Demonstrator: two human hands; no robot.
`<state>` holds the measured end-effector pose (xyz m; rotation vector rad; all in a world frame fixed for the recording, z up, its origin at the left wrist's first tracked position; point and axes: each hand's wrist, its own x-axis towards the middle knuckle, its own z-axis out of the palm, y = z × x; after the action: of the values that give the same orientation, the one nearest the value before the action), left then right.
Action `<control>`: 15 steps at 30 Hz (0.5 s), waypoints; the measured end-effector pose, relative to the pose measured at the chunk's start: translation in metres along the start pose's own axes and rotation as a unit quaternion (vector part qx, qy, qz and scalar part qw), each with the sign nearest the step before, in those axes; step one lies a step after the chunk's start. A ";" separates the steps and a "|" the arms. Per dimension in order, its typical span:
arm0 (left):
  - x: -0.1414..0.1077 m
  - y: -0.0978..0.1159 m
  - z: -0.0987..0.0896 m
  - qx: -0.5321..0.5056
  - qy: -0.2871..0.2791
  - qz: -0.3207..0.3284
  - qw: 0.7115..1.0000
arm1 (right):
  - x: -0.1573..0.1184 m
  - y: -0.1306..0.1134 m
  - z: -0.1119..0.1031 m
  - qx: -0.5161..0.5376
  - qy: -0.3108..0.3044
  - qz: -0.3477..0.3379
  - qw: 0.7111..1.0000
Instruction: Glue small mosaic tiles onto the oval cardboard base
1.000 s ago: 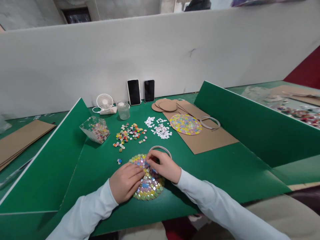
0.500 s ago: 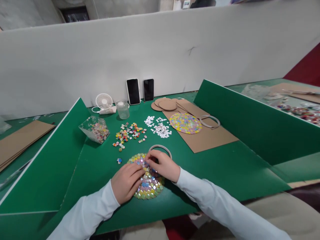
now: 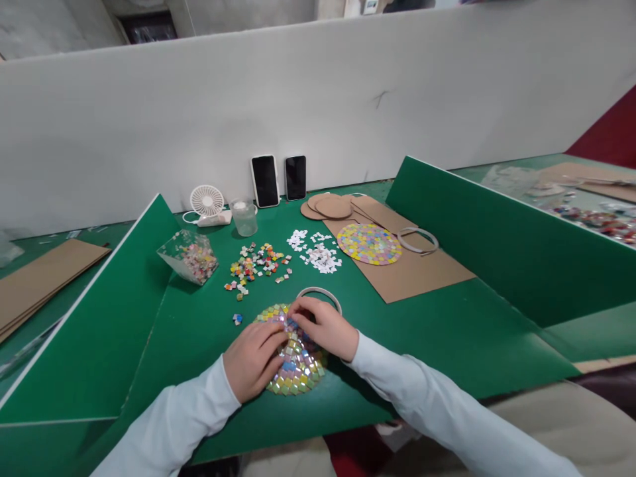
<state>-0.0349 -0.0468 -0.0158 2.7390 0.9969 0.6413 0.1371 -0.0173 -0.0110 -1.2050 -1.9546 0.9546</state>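
A round mosaic disc (image 3: 297, 374) of small shiny yellow, green, pink and blue tiles lies flat on the green table near its front edge. My left hand (image 3: 253, 360) rests on the disc's left part, fingers bent and close together near its middle. From the right, my right hand (image 3: 324, 326) reaches over the disc's upper part, thumb and forefinger pinched; whatever is between them is too small to make out. Behind my right hand a pale ring (image 3: 320, 289) partly shows. One small blue tile cluster (image 3: 237, 319) sits left of the disc.
Loose coloured tiles (image 3: 258, 262), white paper bits (image 3: 322, 257) and a clear container of tiles (image 3: 191, 258) lie beyond. A finished-looking disc (image 3: 369, 244) sits on cardboard (image 3: 412, 281) beside another ring (image 3: 417, 241). Fan (image 3: 207, 201), glass (image 3: 244, 218) and two phones (image 3: 265, 181) stand behind. Green panels (image 3: 497, 232) flank the sides.
My left hand has shifted very slightly to the right over the disc. My right hand keeps nearly the same place and pinched pose.
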 end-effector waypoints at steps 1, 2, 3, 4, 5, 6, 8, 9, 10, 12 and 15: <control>0.000 0.000 -0.001 -0.007 0.009 -0.011 1.000 | 0.000 0.000 0.000 0.012 0.005 0.001 1.000; 0.000 -0.001 -0.001 -0.013 0.019 -0.023 0.999 | 0.000 0.001 -0.001 0.022 0.011 0.001 1.000; 0.000 -0.002 -0.003 -0.016 0.030 -0.035 0.999 | 0.000 0.001 -0.001 0.029 0.018 0.000 0.999; 0.000 -0.002 -0.004 -0.017 0.041 -0.046 0.998 | 0.000 0.001 -0.001 0.031 0.026 -0.001 0.999; 0.000 -0.003 -0.005 -0.016 0.051 -0.057 0.997 | 0.000 0.001 -0.002 0.030 0.032 -0.001 0.999; 0.000 -0.004 -0.007 -0.014 0.059 -0.066 0.996 | 0.000 0.001 -0.002 0.027 0.039 0.001 0.999; 0.001 -0.005 -0.009 -0.007 0.070 -0.077 0.995 | 0.000 0.001 -0.003 0.020 0.049 0.007 0.999; 0.001 -0.006 -0.009 -0.004 0.073 -0.078 0.994 | 0.000 0.002 -0.003 0.019 0.052 0.011 0.998; 0.001 -0.007 -0.009 -0.001 0.073 -0.078 0.994 | 0.000 0.002 -0.003 0.020 0.055 0.015 0.998; 0.001 -0.009 -0.009 0.003 0.071 -0.070 0.995 | 0.000 0.003 -0.003 0.026 0.059 0.021 0.998; 0.001 -0.010 -0.009 0.010 0.062 -0.049 0.997 | 0.000 0.004 -0.003 0.029 0.064 0.029 0.997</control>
<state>-0.0440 -0.0388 -0.0106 2.6747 1.1625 0.7957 0.1414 -0.0155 -0.0131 -1.2635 -1.7885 0.9328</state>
